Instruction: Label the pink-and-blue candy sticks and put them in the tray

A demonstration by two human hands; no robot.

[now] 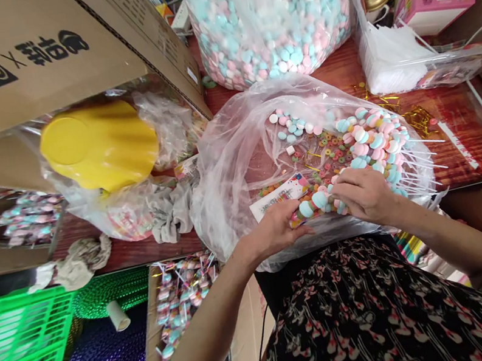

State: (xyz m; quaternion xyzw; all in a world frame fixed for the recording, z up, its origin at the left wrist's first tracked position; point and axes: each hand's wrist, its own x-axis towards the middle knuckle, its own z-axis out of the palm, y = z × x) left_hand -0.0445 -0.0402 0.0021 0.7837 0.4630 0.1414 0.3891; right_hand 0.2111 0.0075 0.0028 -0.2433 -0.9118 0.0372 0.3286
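In the head view, my left hand (280, 228) grips the left end of a candy skewer (319, 199) strung with pale blue and pink pieces. My right hand (361, 194) pinches the skewer farther along, its fingers closed. Just beyond my right hand lies a pile of candy skewers (377, 139), their white sticks pointing right. A printed card (277, 197) rests beside my left hand. Loose pastel candies (294, 125) and small ring candies (332, 150) are spread on a clear plastic bag (225, 171) under my hands.
Behind stands a large bag of pastel candies (274, 21). A clear bin (434, 65) is at the back right. At left are a cardboard box (29, 49), a yellow container (99, 145) and a green basket (25, 358). More skewers (181, 295) lie in a box below.
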